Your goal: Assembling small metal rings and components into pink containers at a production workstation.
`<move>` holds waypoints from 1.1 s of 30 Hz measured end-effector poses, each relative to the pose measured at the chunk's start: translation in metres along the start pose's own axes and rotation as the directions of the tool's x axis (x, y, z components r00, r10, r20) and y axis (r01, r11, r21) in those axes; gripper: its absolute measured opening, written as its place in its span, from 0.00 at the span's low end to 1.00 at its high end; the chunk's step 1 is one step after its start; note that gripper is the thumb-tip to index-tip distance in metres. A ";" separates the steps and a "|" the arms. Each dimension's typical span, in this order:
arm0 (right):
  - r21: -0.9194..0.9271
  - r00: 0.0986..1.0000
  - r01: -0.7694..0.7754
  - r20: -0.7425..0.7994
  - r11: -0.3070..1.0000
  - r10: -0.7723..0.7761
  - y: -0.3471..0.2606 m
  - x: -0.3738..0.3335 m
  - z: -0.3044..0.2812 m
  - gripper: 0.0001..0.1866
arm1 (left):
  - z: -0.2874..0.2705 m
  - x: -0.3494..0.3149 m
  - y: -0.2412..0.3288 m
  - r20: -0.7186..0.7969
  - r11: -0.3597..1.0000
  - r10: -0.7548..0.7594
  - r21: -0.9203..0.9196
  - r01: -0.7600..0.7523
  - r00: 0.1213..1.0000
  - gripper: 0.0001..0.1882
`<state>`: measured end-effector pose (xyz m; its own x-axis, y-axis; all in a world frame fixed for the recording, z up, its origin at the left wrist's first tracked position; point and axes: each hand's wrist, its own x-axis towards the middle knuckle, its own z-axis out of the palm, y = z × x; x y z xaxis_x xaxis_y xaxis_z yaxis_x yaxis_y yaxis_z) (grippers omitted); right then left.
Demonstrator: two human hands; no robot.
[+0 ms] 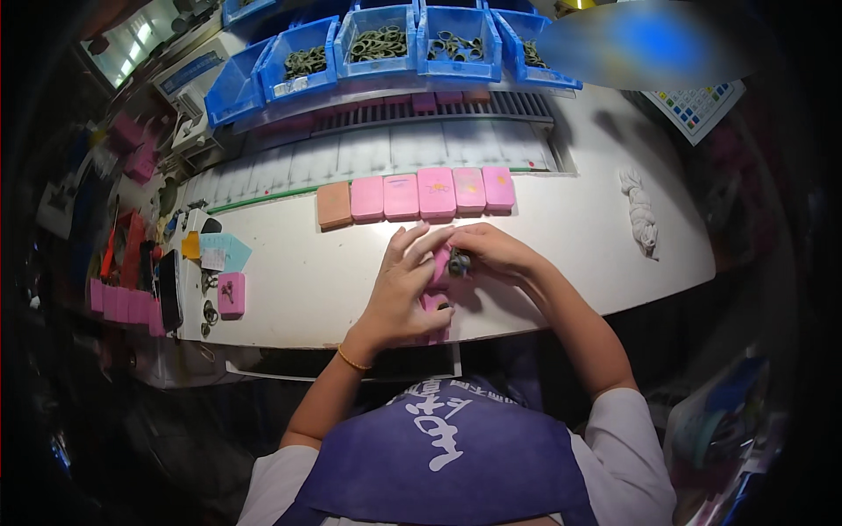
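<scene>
My left hand [405,285] curves over a pink block [441,265] near the table's front edge, its fingers reaching forward and its thumb apart on the near side. More pink [431,302] shows between thumb and fingers, with a small dark round spot beside the thumb. My right hand [493,249] bends in from the right, its fingertips meeting the left ones at the block's top. A dark grey metallic piece [459,262] sits under the right fingers; its exact kind is too small to tell. Beyond both hands stands a row of pink blocks [437,193] ending in a tan block [334,205] at the left.
Blue bins [378,39] with dark metal rings line the back above a slotted rack [438,112]. At left lie a pink block with a small metal piece [231,295], loose rings [210,316] and paper notes [226,251]. A twisted white cloth [639,215] lies right.
</scene>
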<state>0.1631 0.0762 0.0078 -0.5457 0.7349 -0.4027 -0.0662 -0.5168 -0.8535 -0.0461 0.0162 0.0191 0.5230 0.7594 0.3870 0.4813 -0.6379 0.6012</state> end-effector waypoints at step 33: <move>-0.666 0.392 0.408 0.746 -0.624 -0.539 0.024 -0.011 -0.002 0.10 | -0.001 0.004 -0.021 0.177 0.898 -0.422 -0.054 0.436 0.889 0.32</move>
<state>0.1692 0.0565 -0.0092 -0.8010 0.2392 0.5488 0.3748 0.9152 0.1481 -0.0549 0.0333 0.0090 0.3865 0.9217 -0.0328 0.6224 -0.2345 0.7467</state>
